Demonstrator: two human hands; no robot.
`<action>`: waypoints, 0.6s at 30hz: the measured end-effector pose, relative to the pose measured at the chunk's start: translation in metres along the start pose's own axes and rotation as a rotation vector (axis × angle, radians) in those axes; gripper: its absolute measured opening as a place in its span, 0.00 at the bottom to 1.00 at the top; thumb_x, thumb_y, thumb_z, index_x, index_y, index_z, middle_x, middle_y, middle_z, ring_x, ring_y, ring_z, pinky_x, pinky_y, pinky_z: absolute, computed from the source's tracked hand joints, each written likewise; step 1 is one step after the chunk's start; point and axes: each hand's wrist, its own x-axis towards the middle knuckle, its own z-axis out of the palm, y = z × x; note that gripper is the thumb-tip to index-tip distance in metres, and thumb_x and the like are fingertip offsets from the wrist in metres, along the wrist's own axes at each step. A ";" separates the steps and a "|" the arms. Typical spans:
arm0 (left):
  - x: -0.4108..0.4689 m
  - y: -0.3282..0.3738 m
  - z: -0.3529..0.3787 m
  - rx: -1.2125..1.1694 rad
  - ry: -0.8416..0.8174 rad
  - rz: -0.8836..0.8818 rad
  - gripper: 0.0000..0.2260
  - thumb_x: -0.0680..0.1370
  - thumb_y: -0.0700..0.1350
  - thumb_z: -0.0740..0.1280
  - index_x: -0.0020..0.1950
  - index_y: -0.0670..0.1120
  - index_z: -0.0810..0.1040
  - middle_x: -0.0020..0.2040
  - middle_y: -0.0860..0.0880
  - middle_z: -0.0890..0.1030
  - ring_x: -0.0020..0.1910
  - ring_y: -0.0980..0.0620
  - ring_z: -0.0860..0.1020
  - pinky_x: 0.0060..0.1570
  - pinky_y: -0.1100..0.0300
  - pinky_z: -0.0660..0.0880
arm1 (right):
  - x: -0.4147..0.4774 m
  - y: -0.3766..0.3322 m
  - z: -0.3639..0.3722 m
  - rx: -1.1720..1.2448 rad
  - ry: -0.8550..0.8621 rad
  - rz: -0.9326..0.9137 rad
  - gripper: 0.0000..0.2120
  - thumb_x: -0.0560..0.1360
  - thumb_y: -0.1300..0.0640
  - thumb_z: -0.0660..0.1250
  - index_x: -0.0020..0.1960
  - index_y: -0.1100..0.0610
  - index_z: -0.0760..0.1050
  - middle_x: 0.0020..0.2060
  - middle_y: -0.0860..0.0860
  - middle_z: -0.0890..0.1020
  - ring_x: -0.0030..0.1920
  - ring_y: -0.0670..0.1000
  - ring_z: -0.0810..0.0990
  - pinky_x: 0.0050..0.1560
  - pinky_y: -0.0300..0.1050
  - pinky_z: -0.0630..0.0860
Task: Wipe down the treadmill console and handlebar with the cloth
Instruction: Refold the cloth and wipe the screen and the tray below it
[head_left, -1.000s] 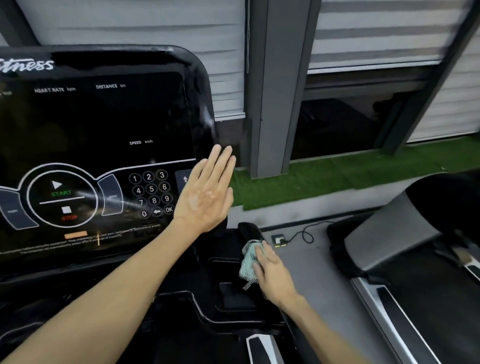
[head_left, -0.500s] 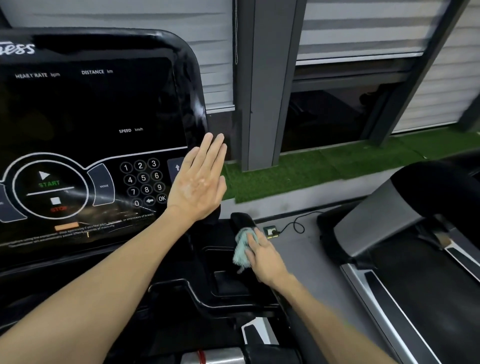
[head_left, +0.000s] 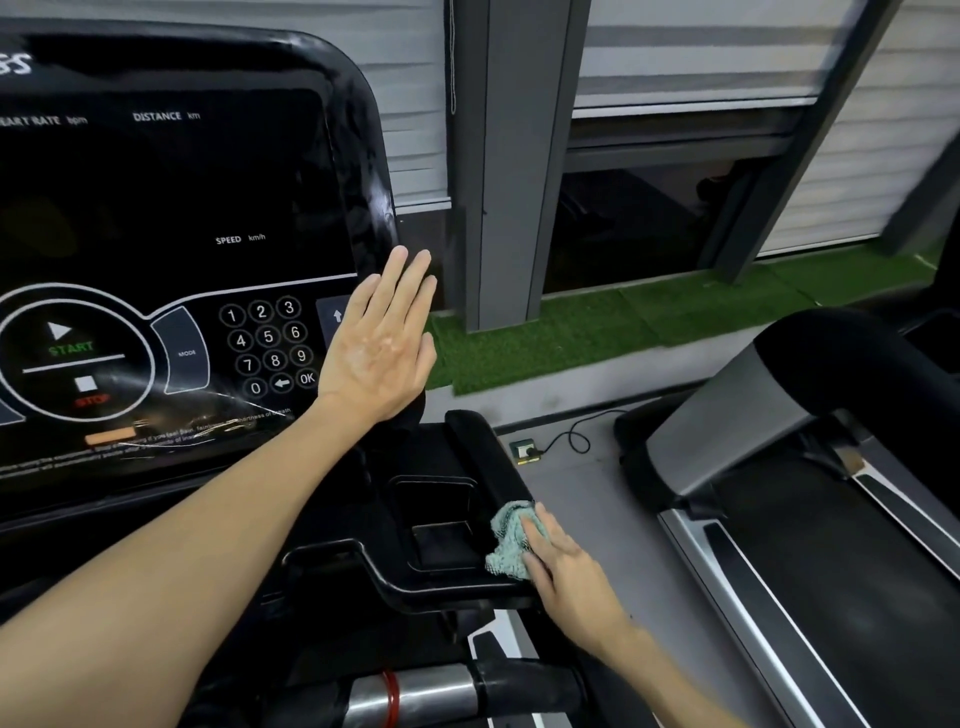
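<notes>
Left hand: I hold my left hand (head_left: 382, 343) raised and flat, fingers straight and pressed together, its back towards me. I cannot tell if the palm touches the console (head_left: 197, 208).
Behind the left hand: the right edge of the console; the number keypad (head_left: 267, 345) is just left of it.
Right hand: my right hand (head_left: 569, 574) lies low, fingers almost straight and together, and presses on the cloth (head_left: 506, 548).
Cloth: pale green, crumpled, under my right fingertips (head_left: 535, 525), against the outer rim of the black tray (head_left: 441, 519), where the side arm (head_left: 485, 452) ends.
Handlebar: the handlebar (head_left: 441, 693), silver and black with a red ring, is below my right hand, apart from it.
Right of the right hand: grey floor (head_left: 613, 519), then a second treadmill (head_left: 810, 519).
</notes>
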 end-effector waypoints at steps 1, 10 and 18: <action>0.000 0.000 0.000 0.002 -0.002 -0.001 0.25 0.81 0.47 0.57 0.76 0.37 0.62 0.80 0.40 0.55 0.79 0.41 0.51 0.74 0.47 0.54 | 0.002 -0.001 -0.002 -0.012 -0.016 0.013 0.45 0.70 0.28 0.27 0.77 0.48 0.57 0.78 0.46 0.50 0.77 0.49 0.54 0.73 0.48 0.63; 0.001 0.000 -0.002 -0.011 -0.013 0.000 0.26 0.81 0.47 0.58 0.76 0.37 0.62 0.79 0.40 0.56 0.79 0.41 0.51 0.74 0.46 0.54 | 0.074 -0.041 -0.015 -0.120 -0.068 0.021 0.24 0.84 0.53 0.50 0.78 0.56 0.52 0.78 0.57 0.50 0.76 0.57 0.57 0.72 0.47 0.57; 0.000 0.000 -0.003 0.009 -0.027 -0.001 0.27 0.82 0.48 0.56 0.78 0.37 0.58 0.80 0.40 0.54 0.79 0.41 0.50 0.75 0.47 0.52 | -0.006 -0.015 -0.008 0.004 -0.007 0.038 0.22 0.83 0.53 0.51 0.76 0.52 0.59 0.78 0.50 0.53 0.77 0.52 0.56 0.71 0.48 0.65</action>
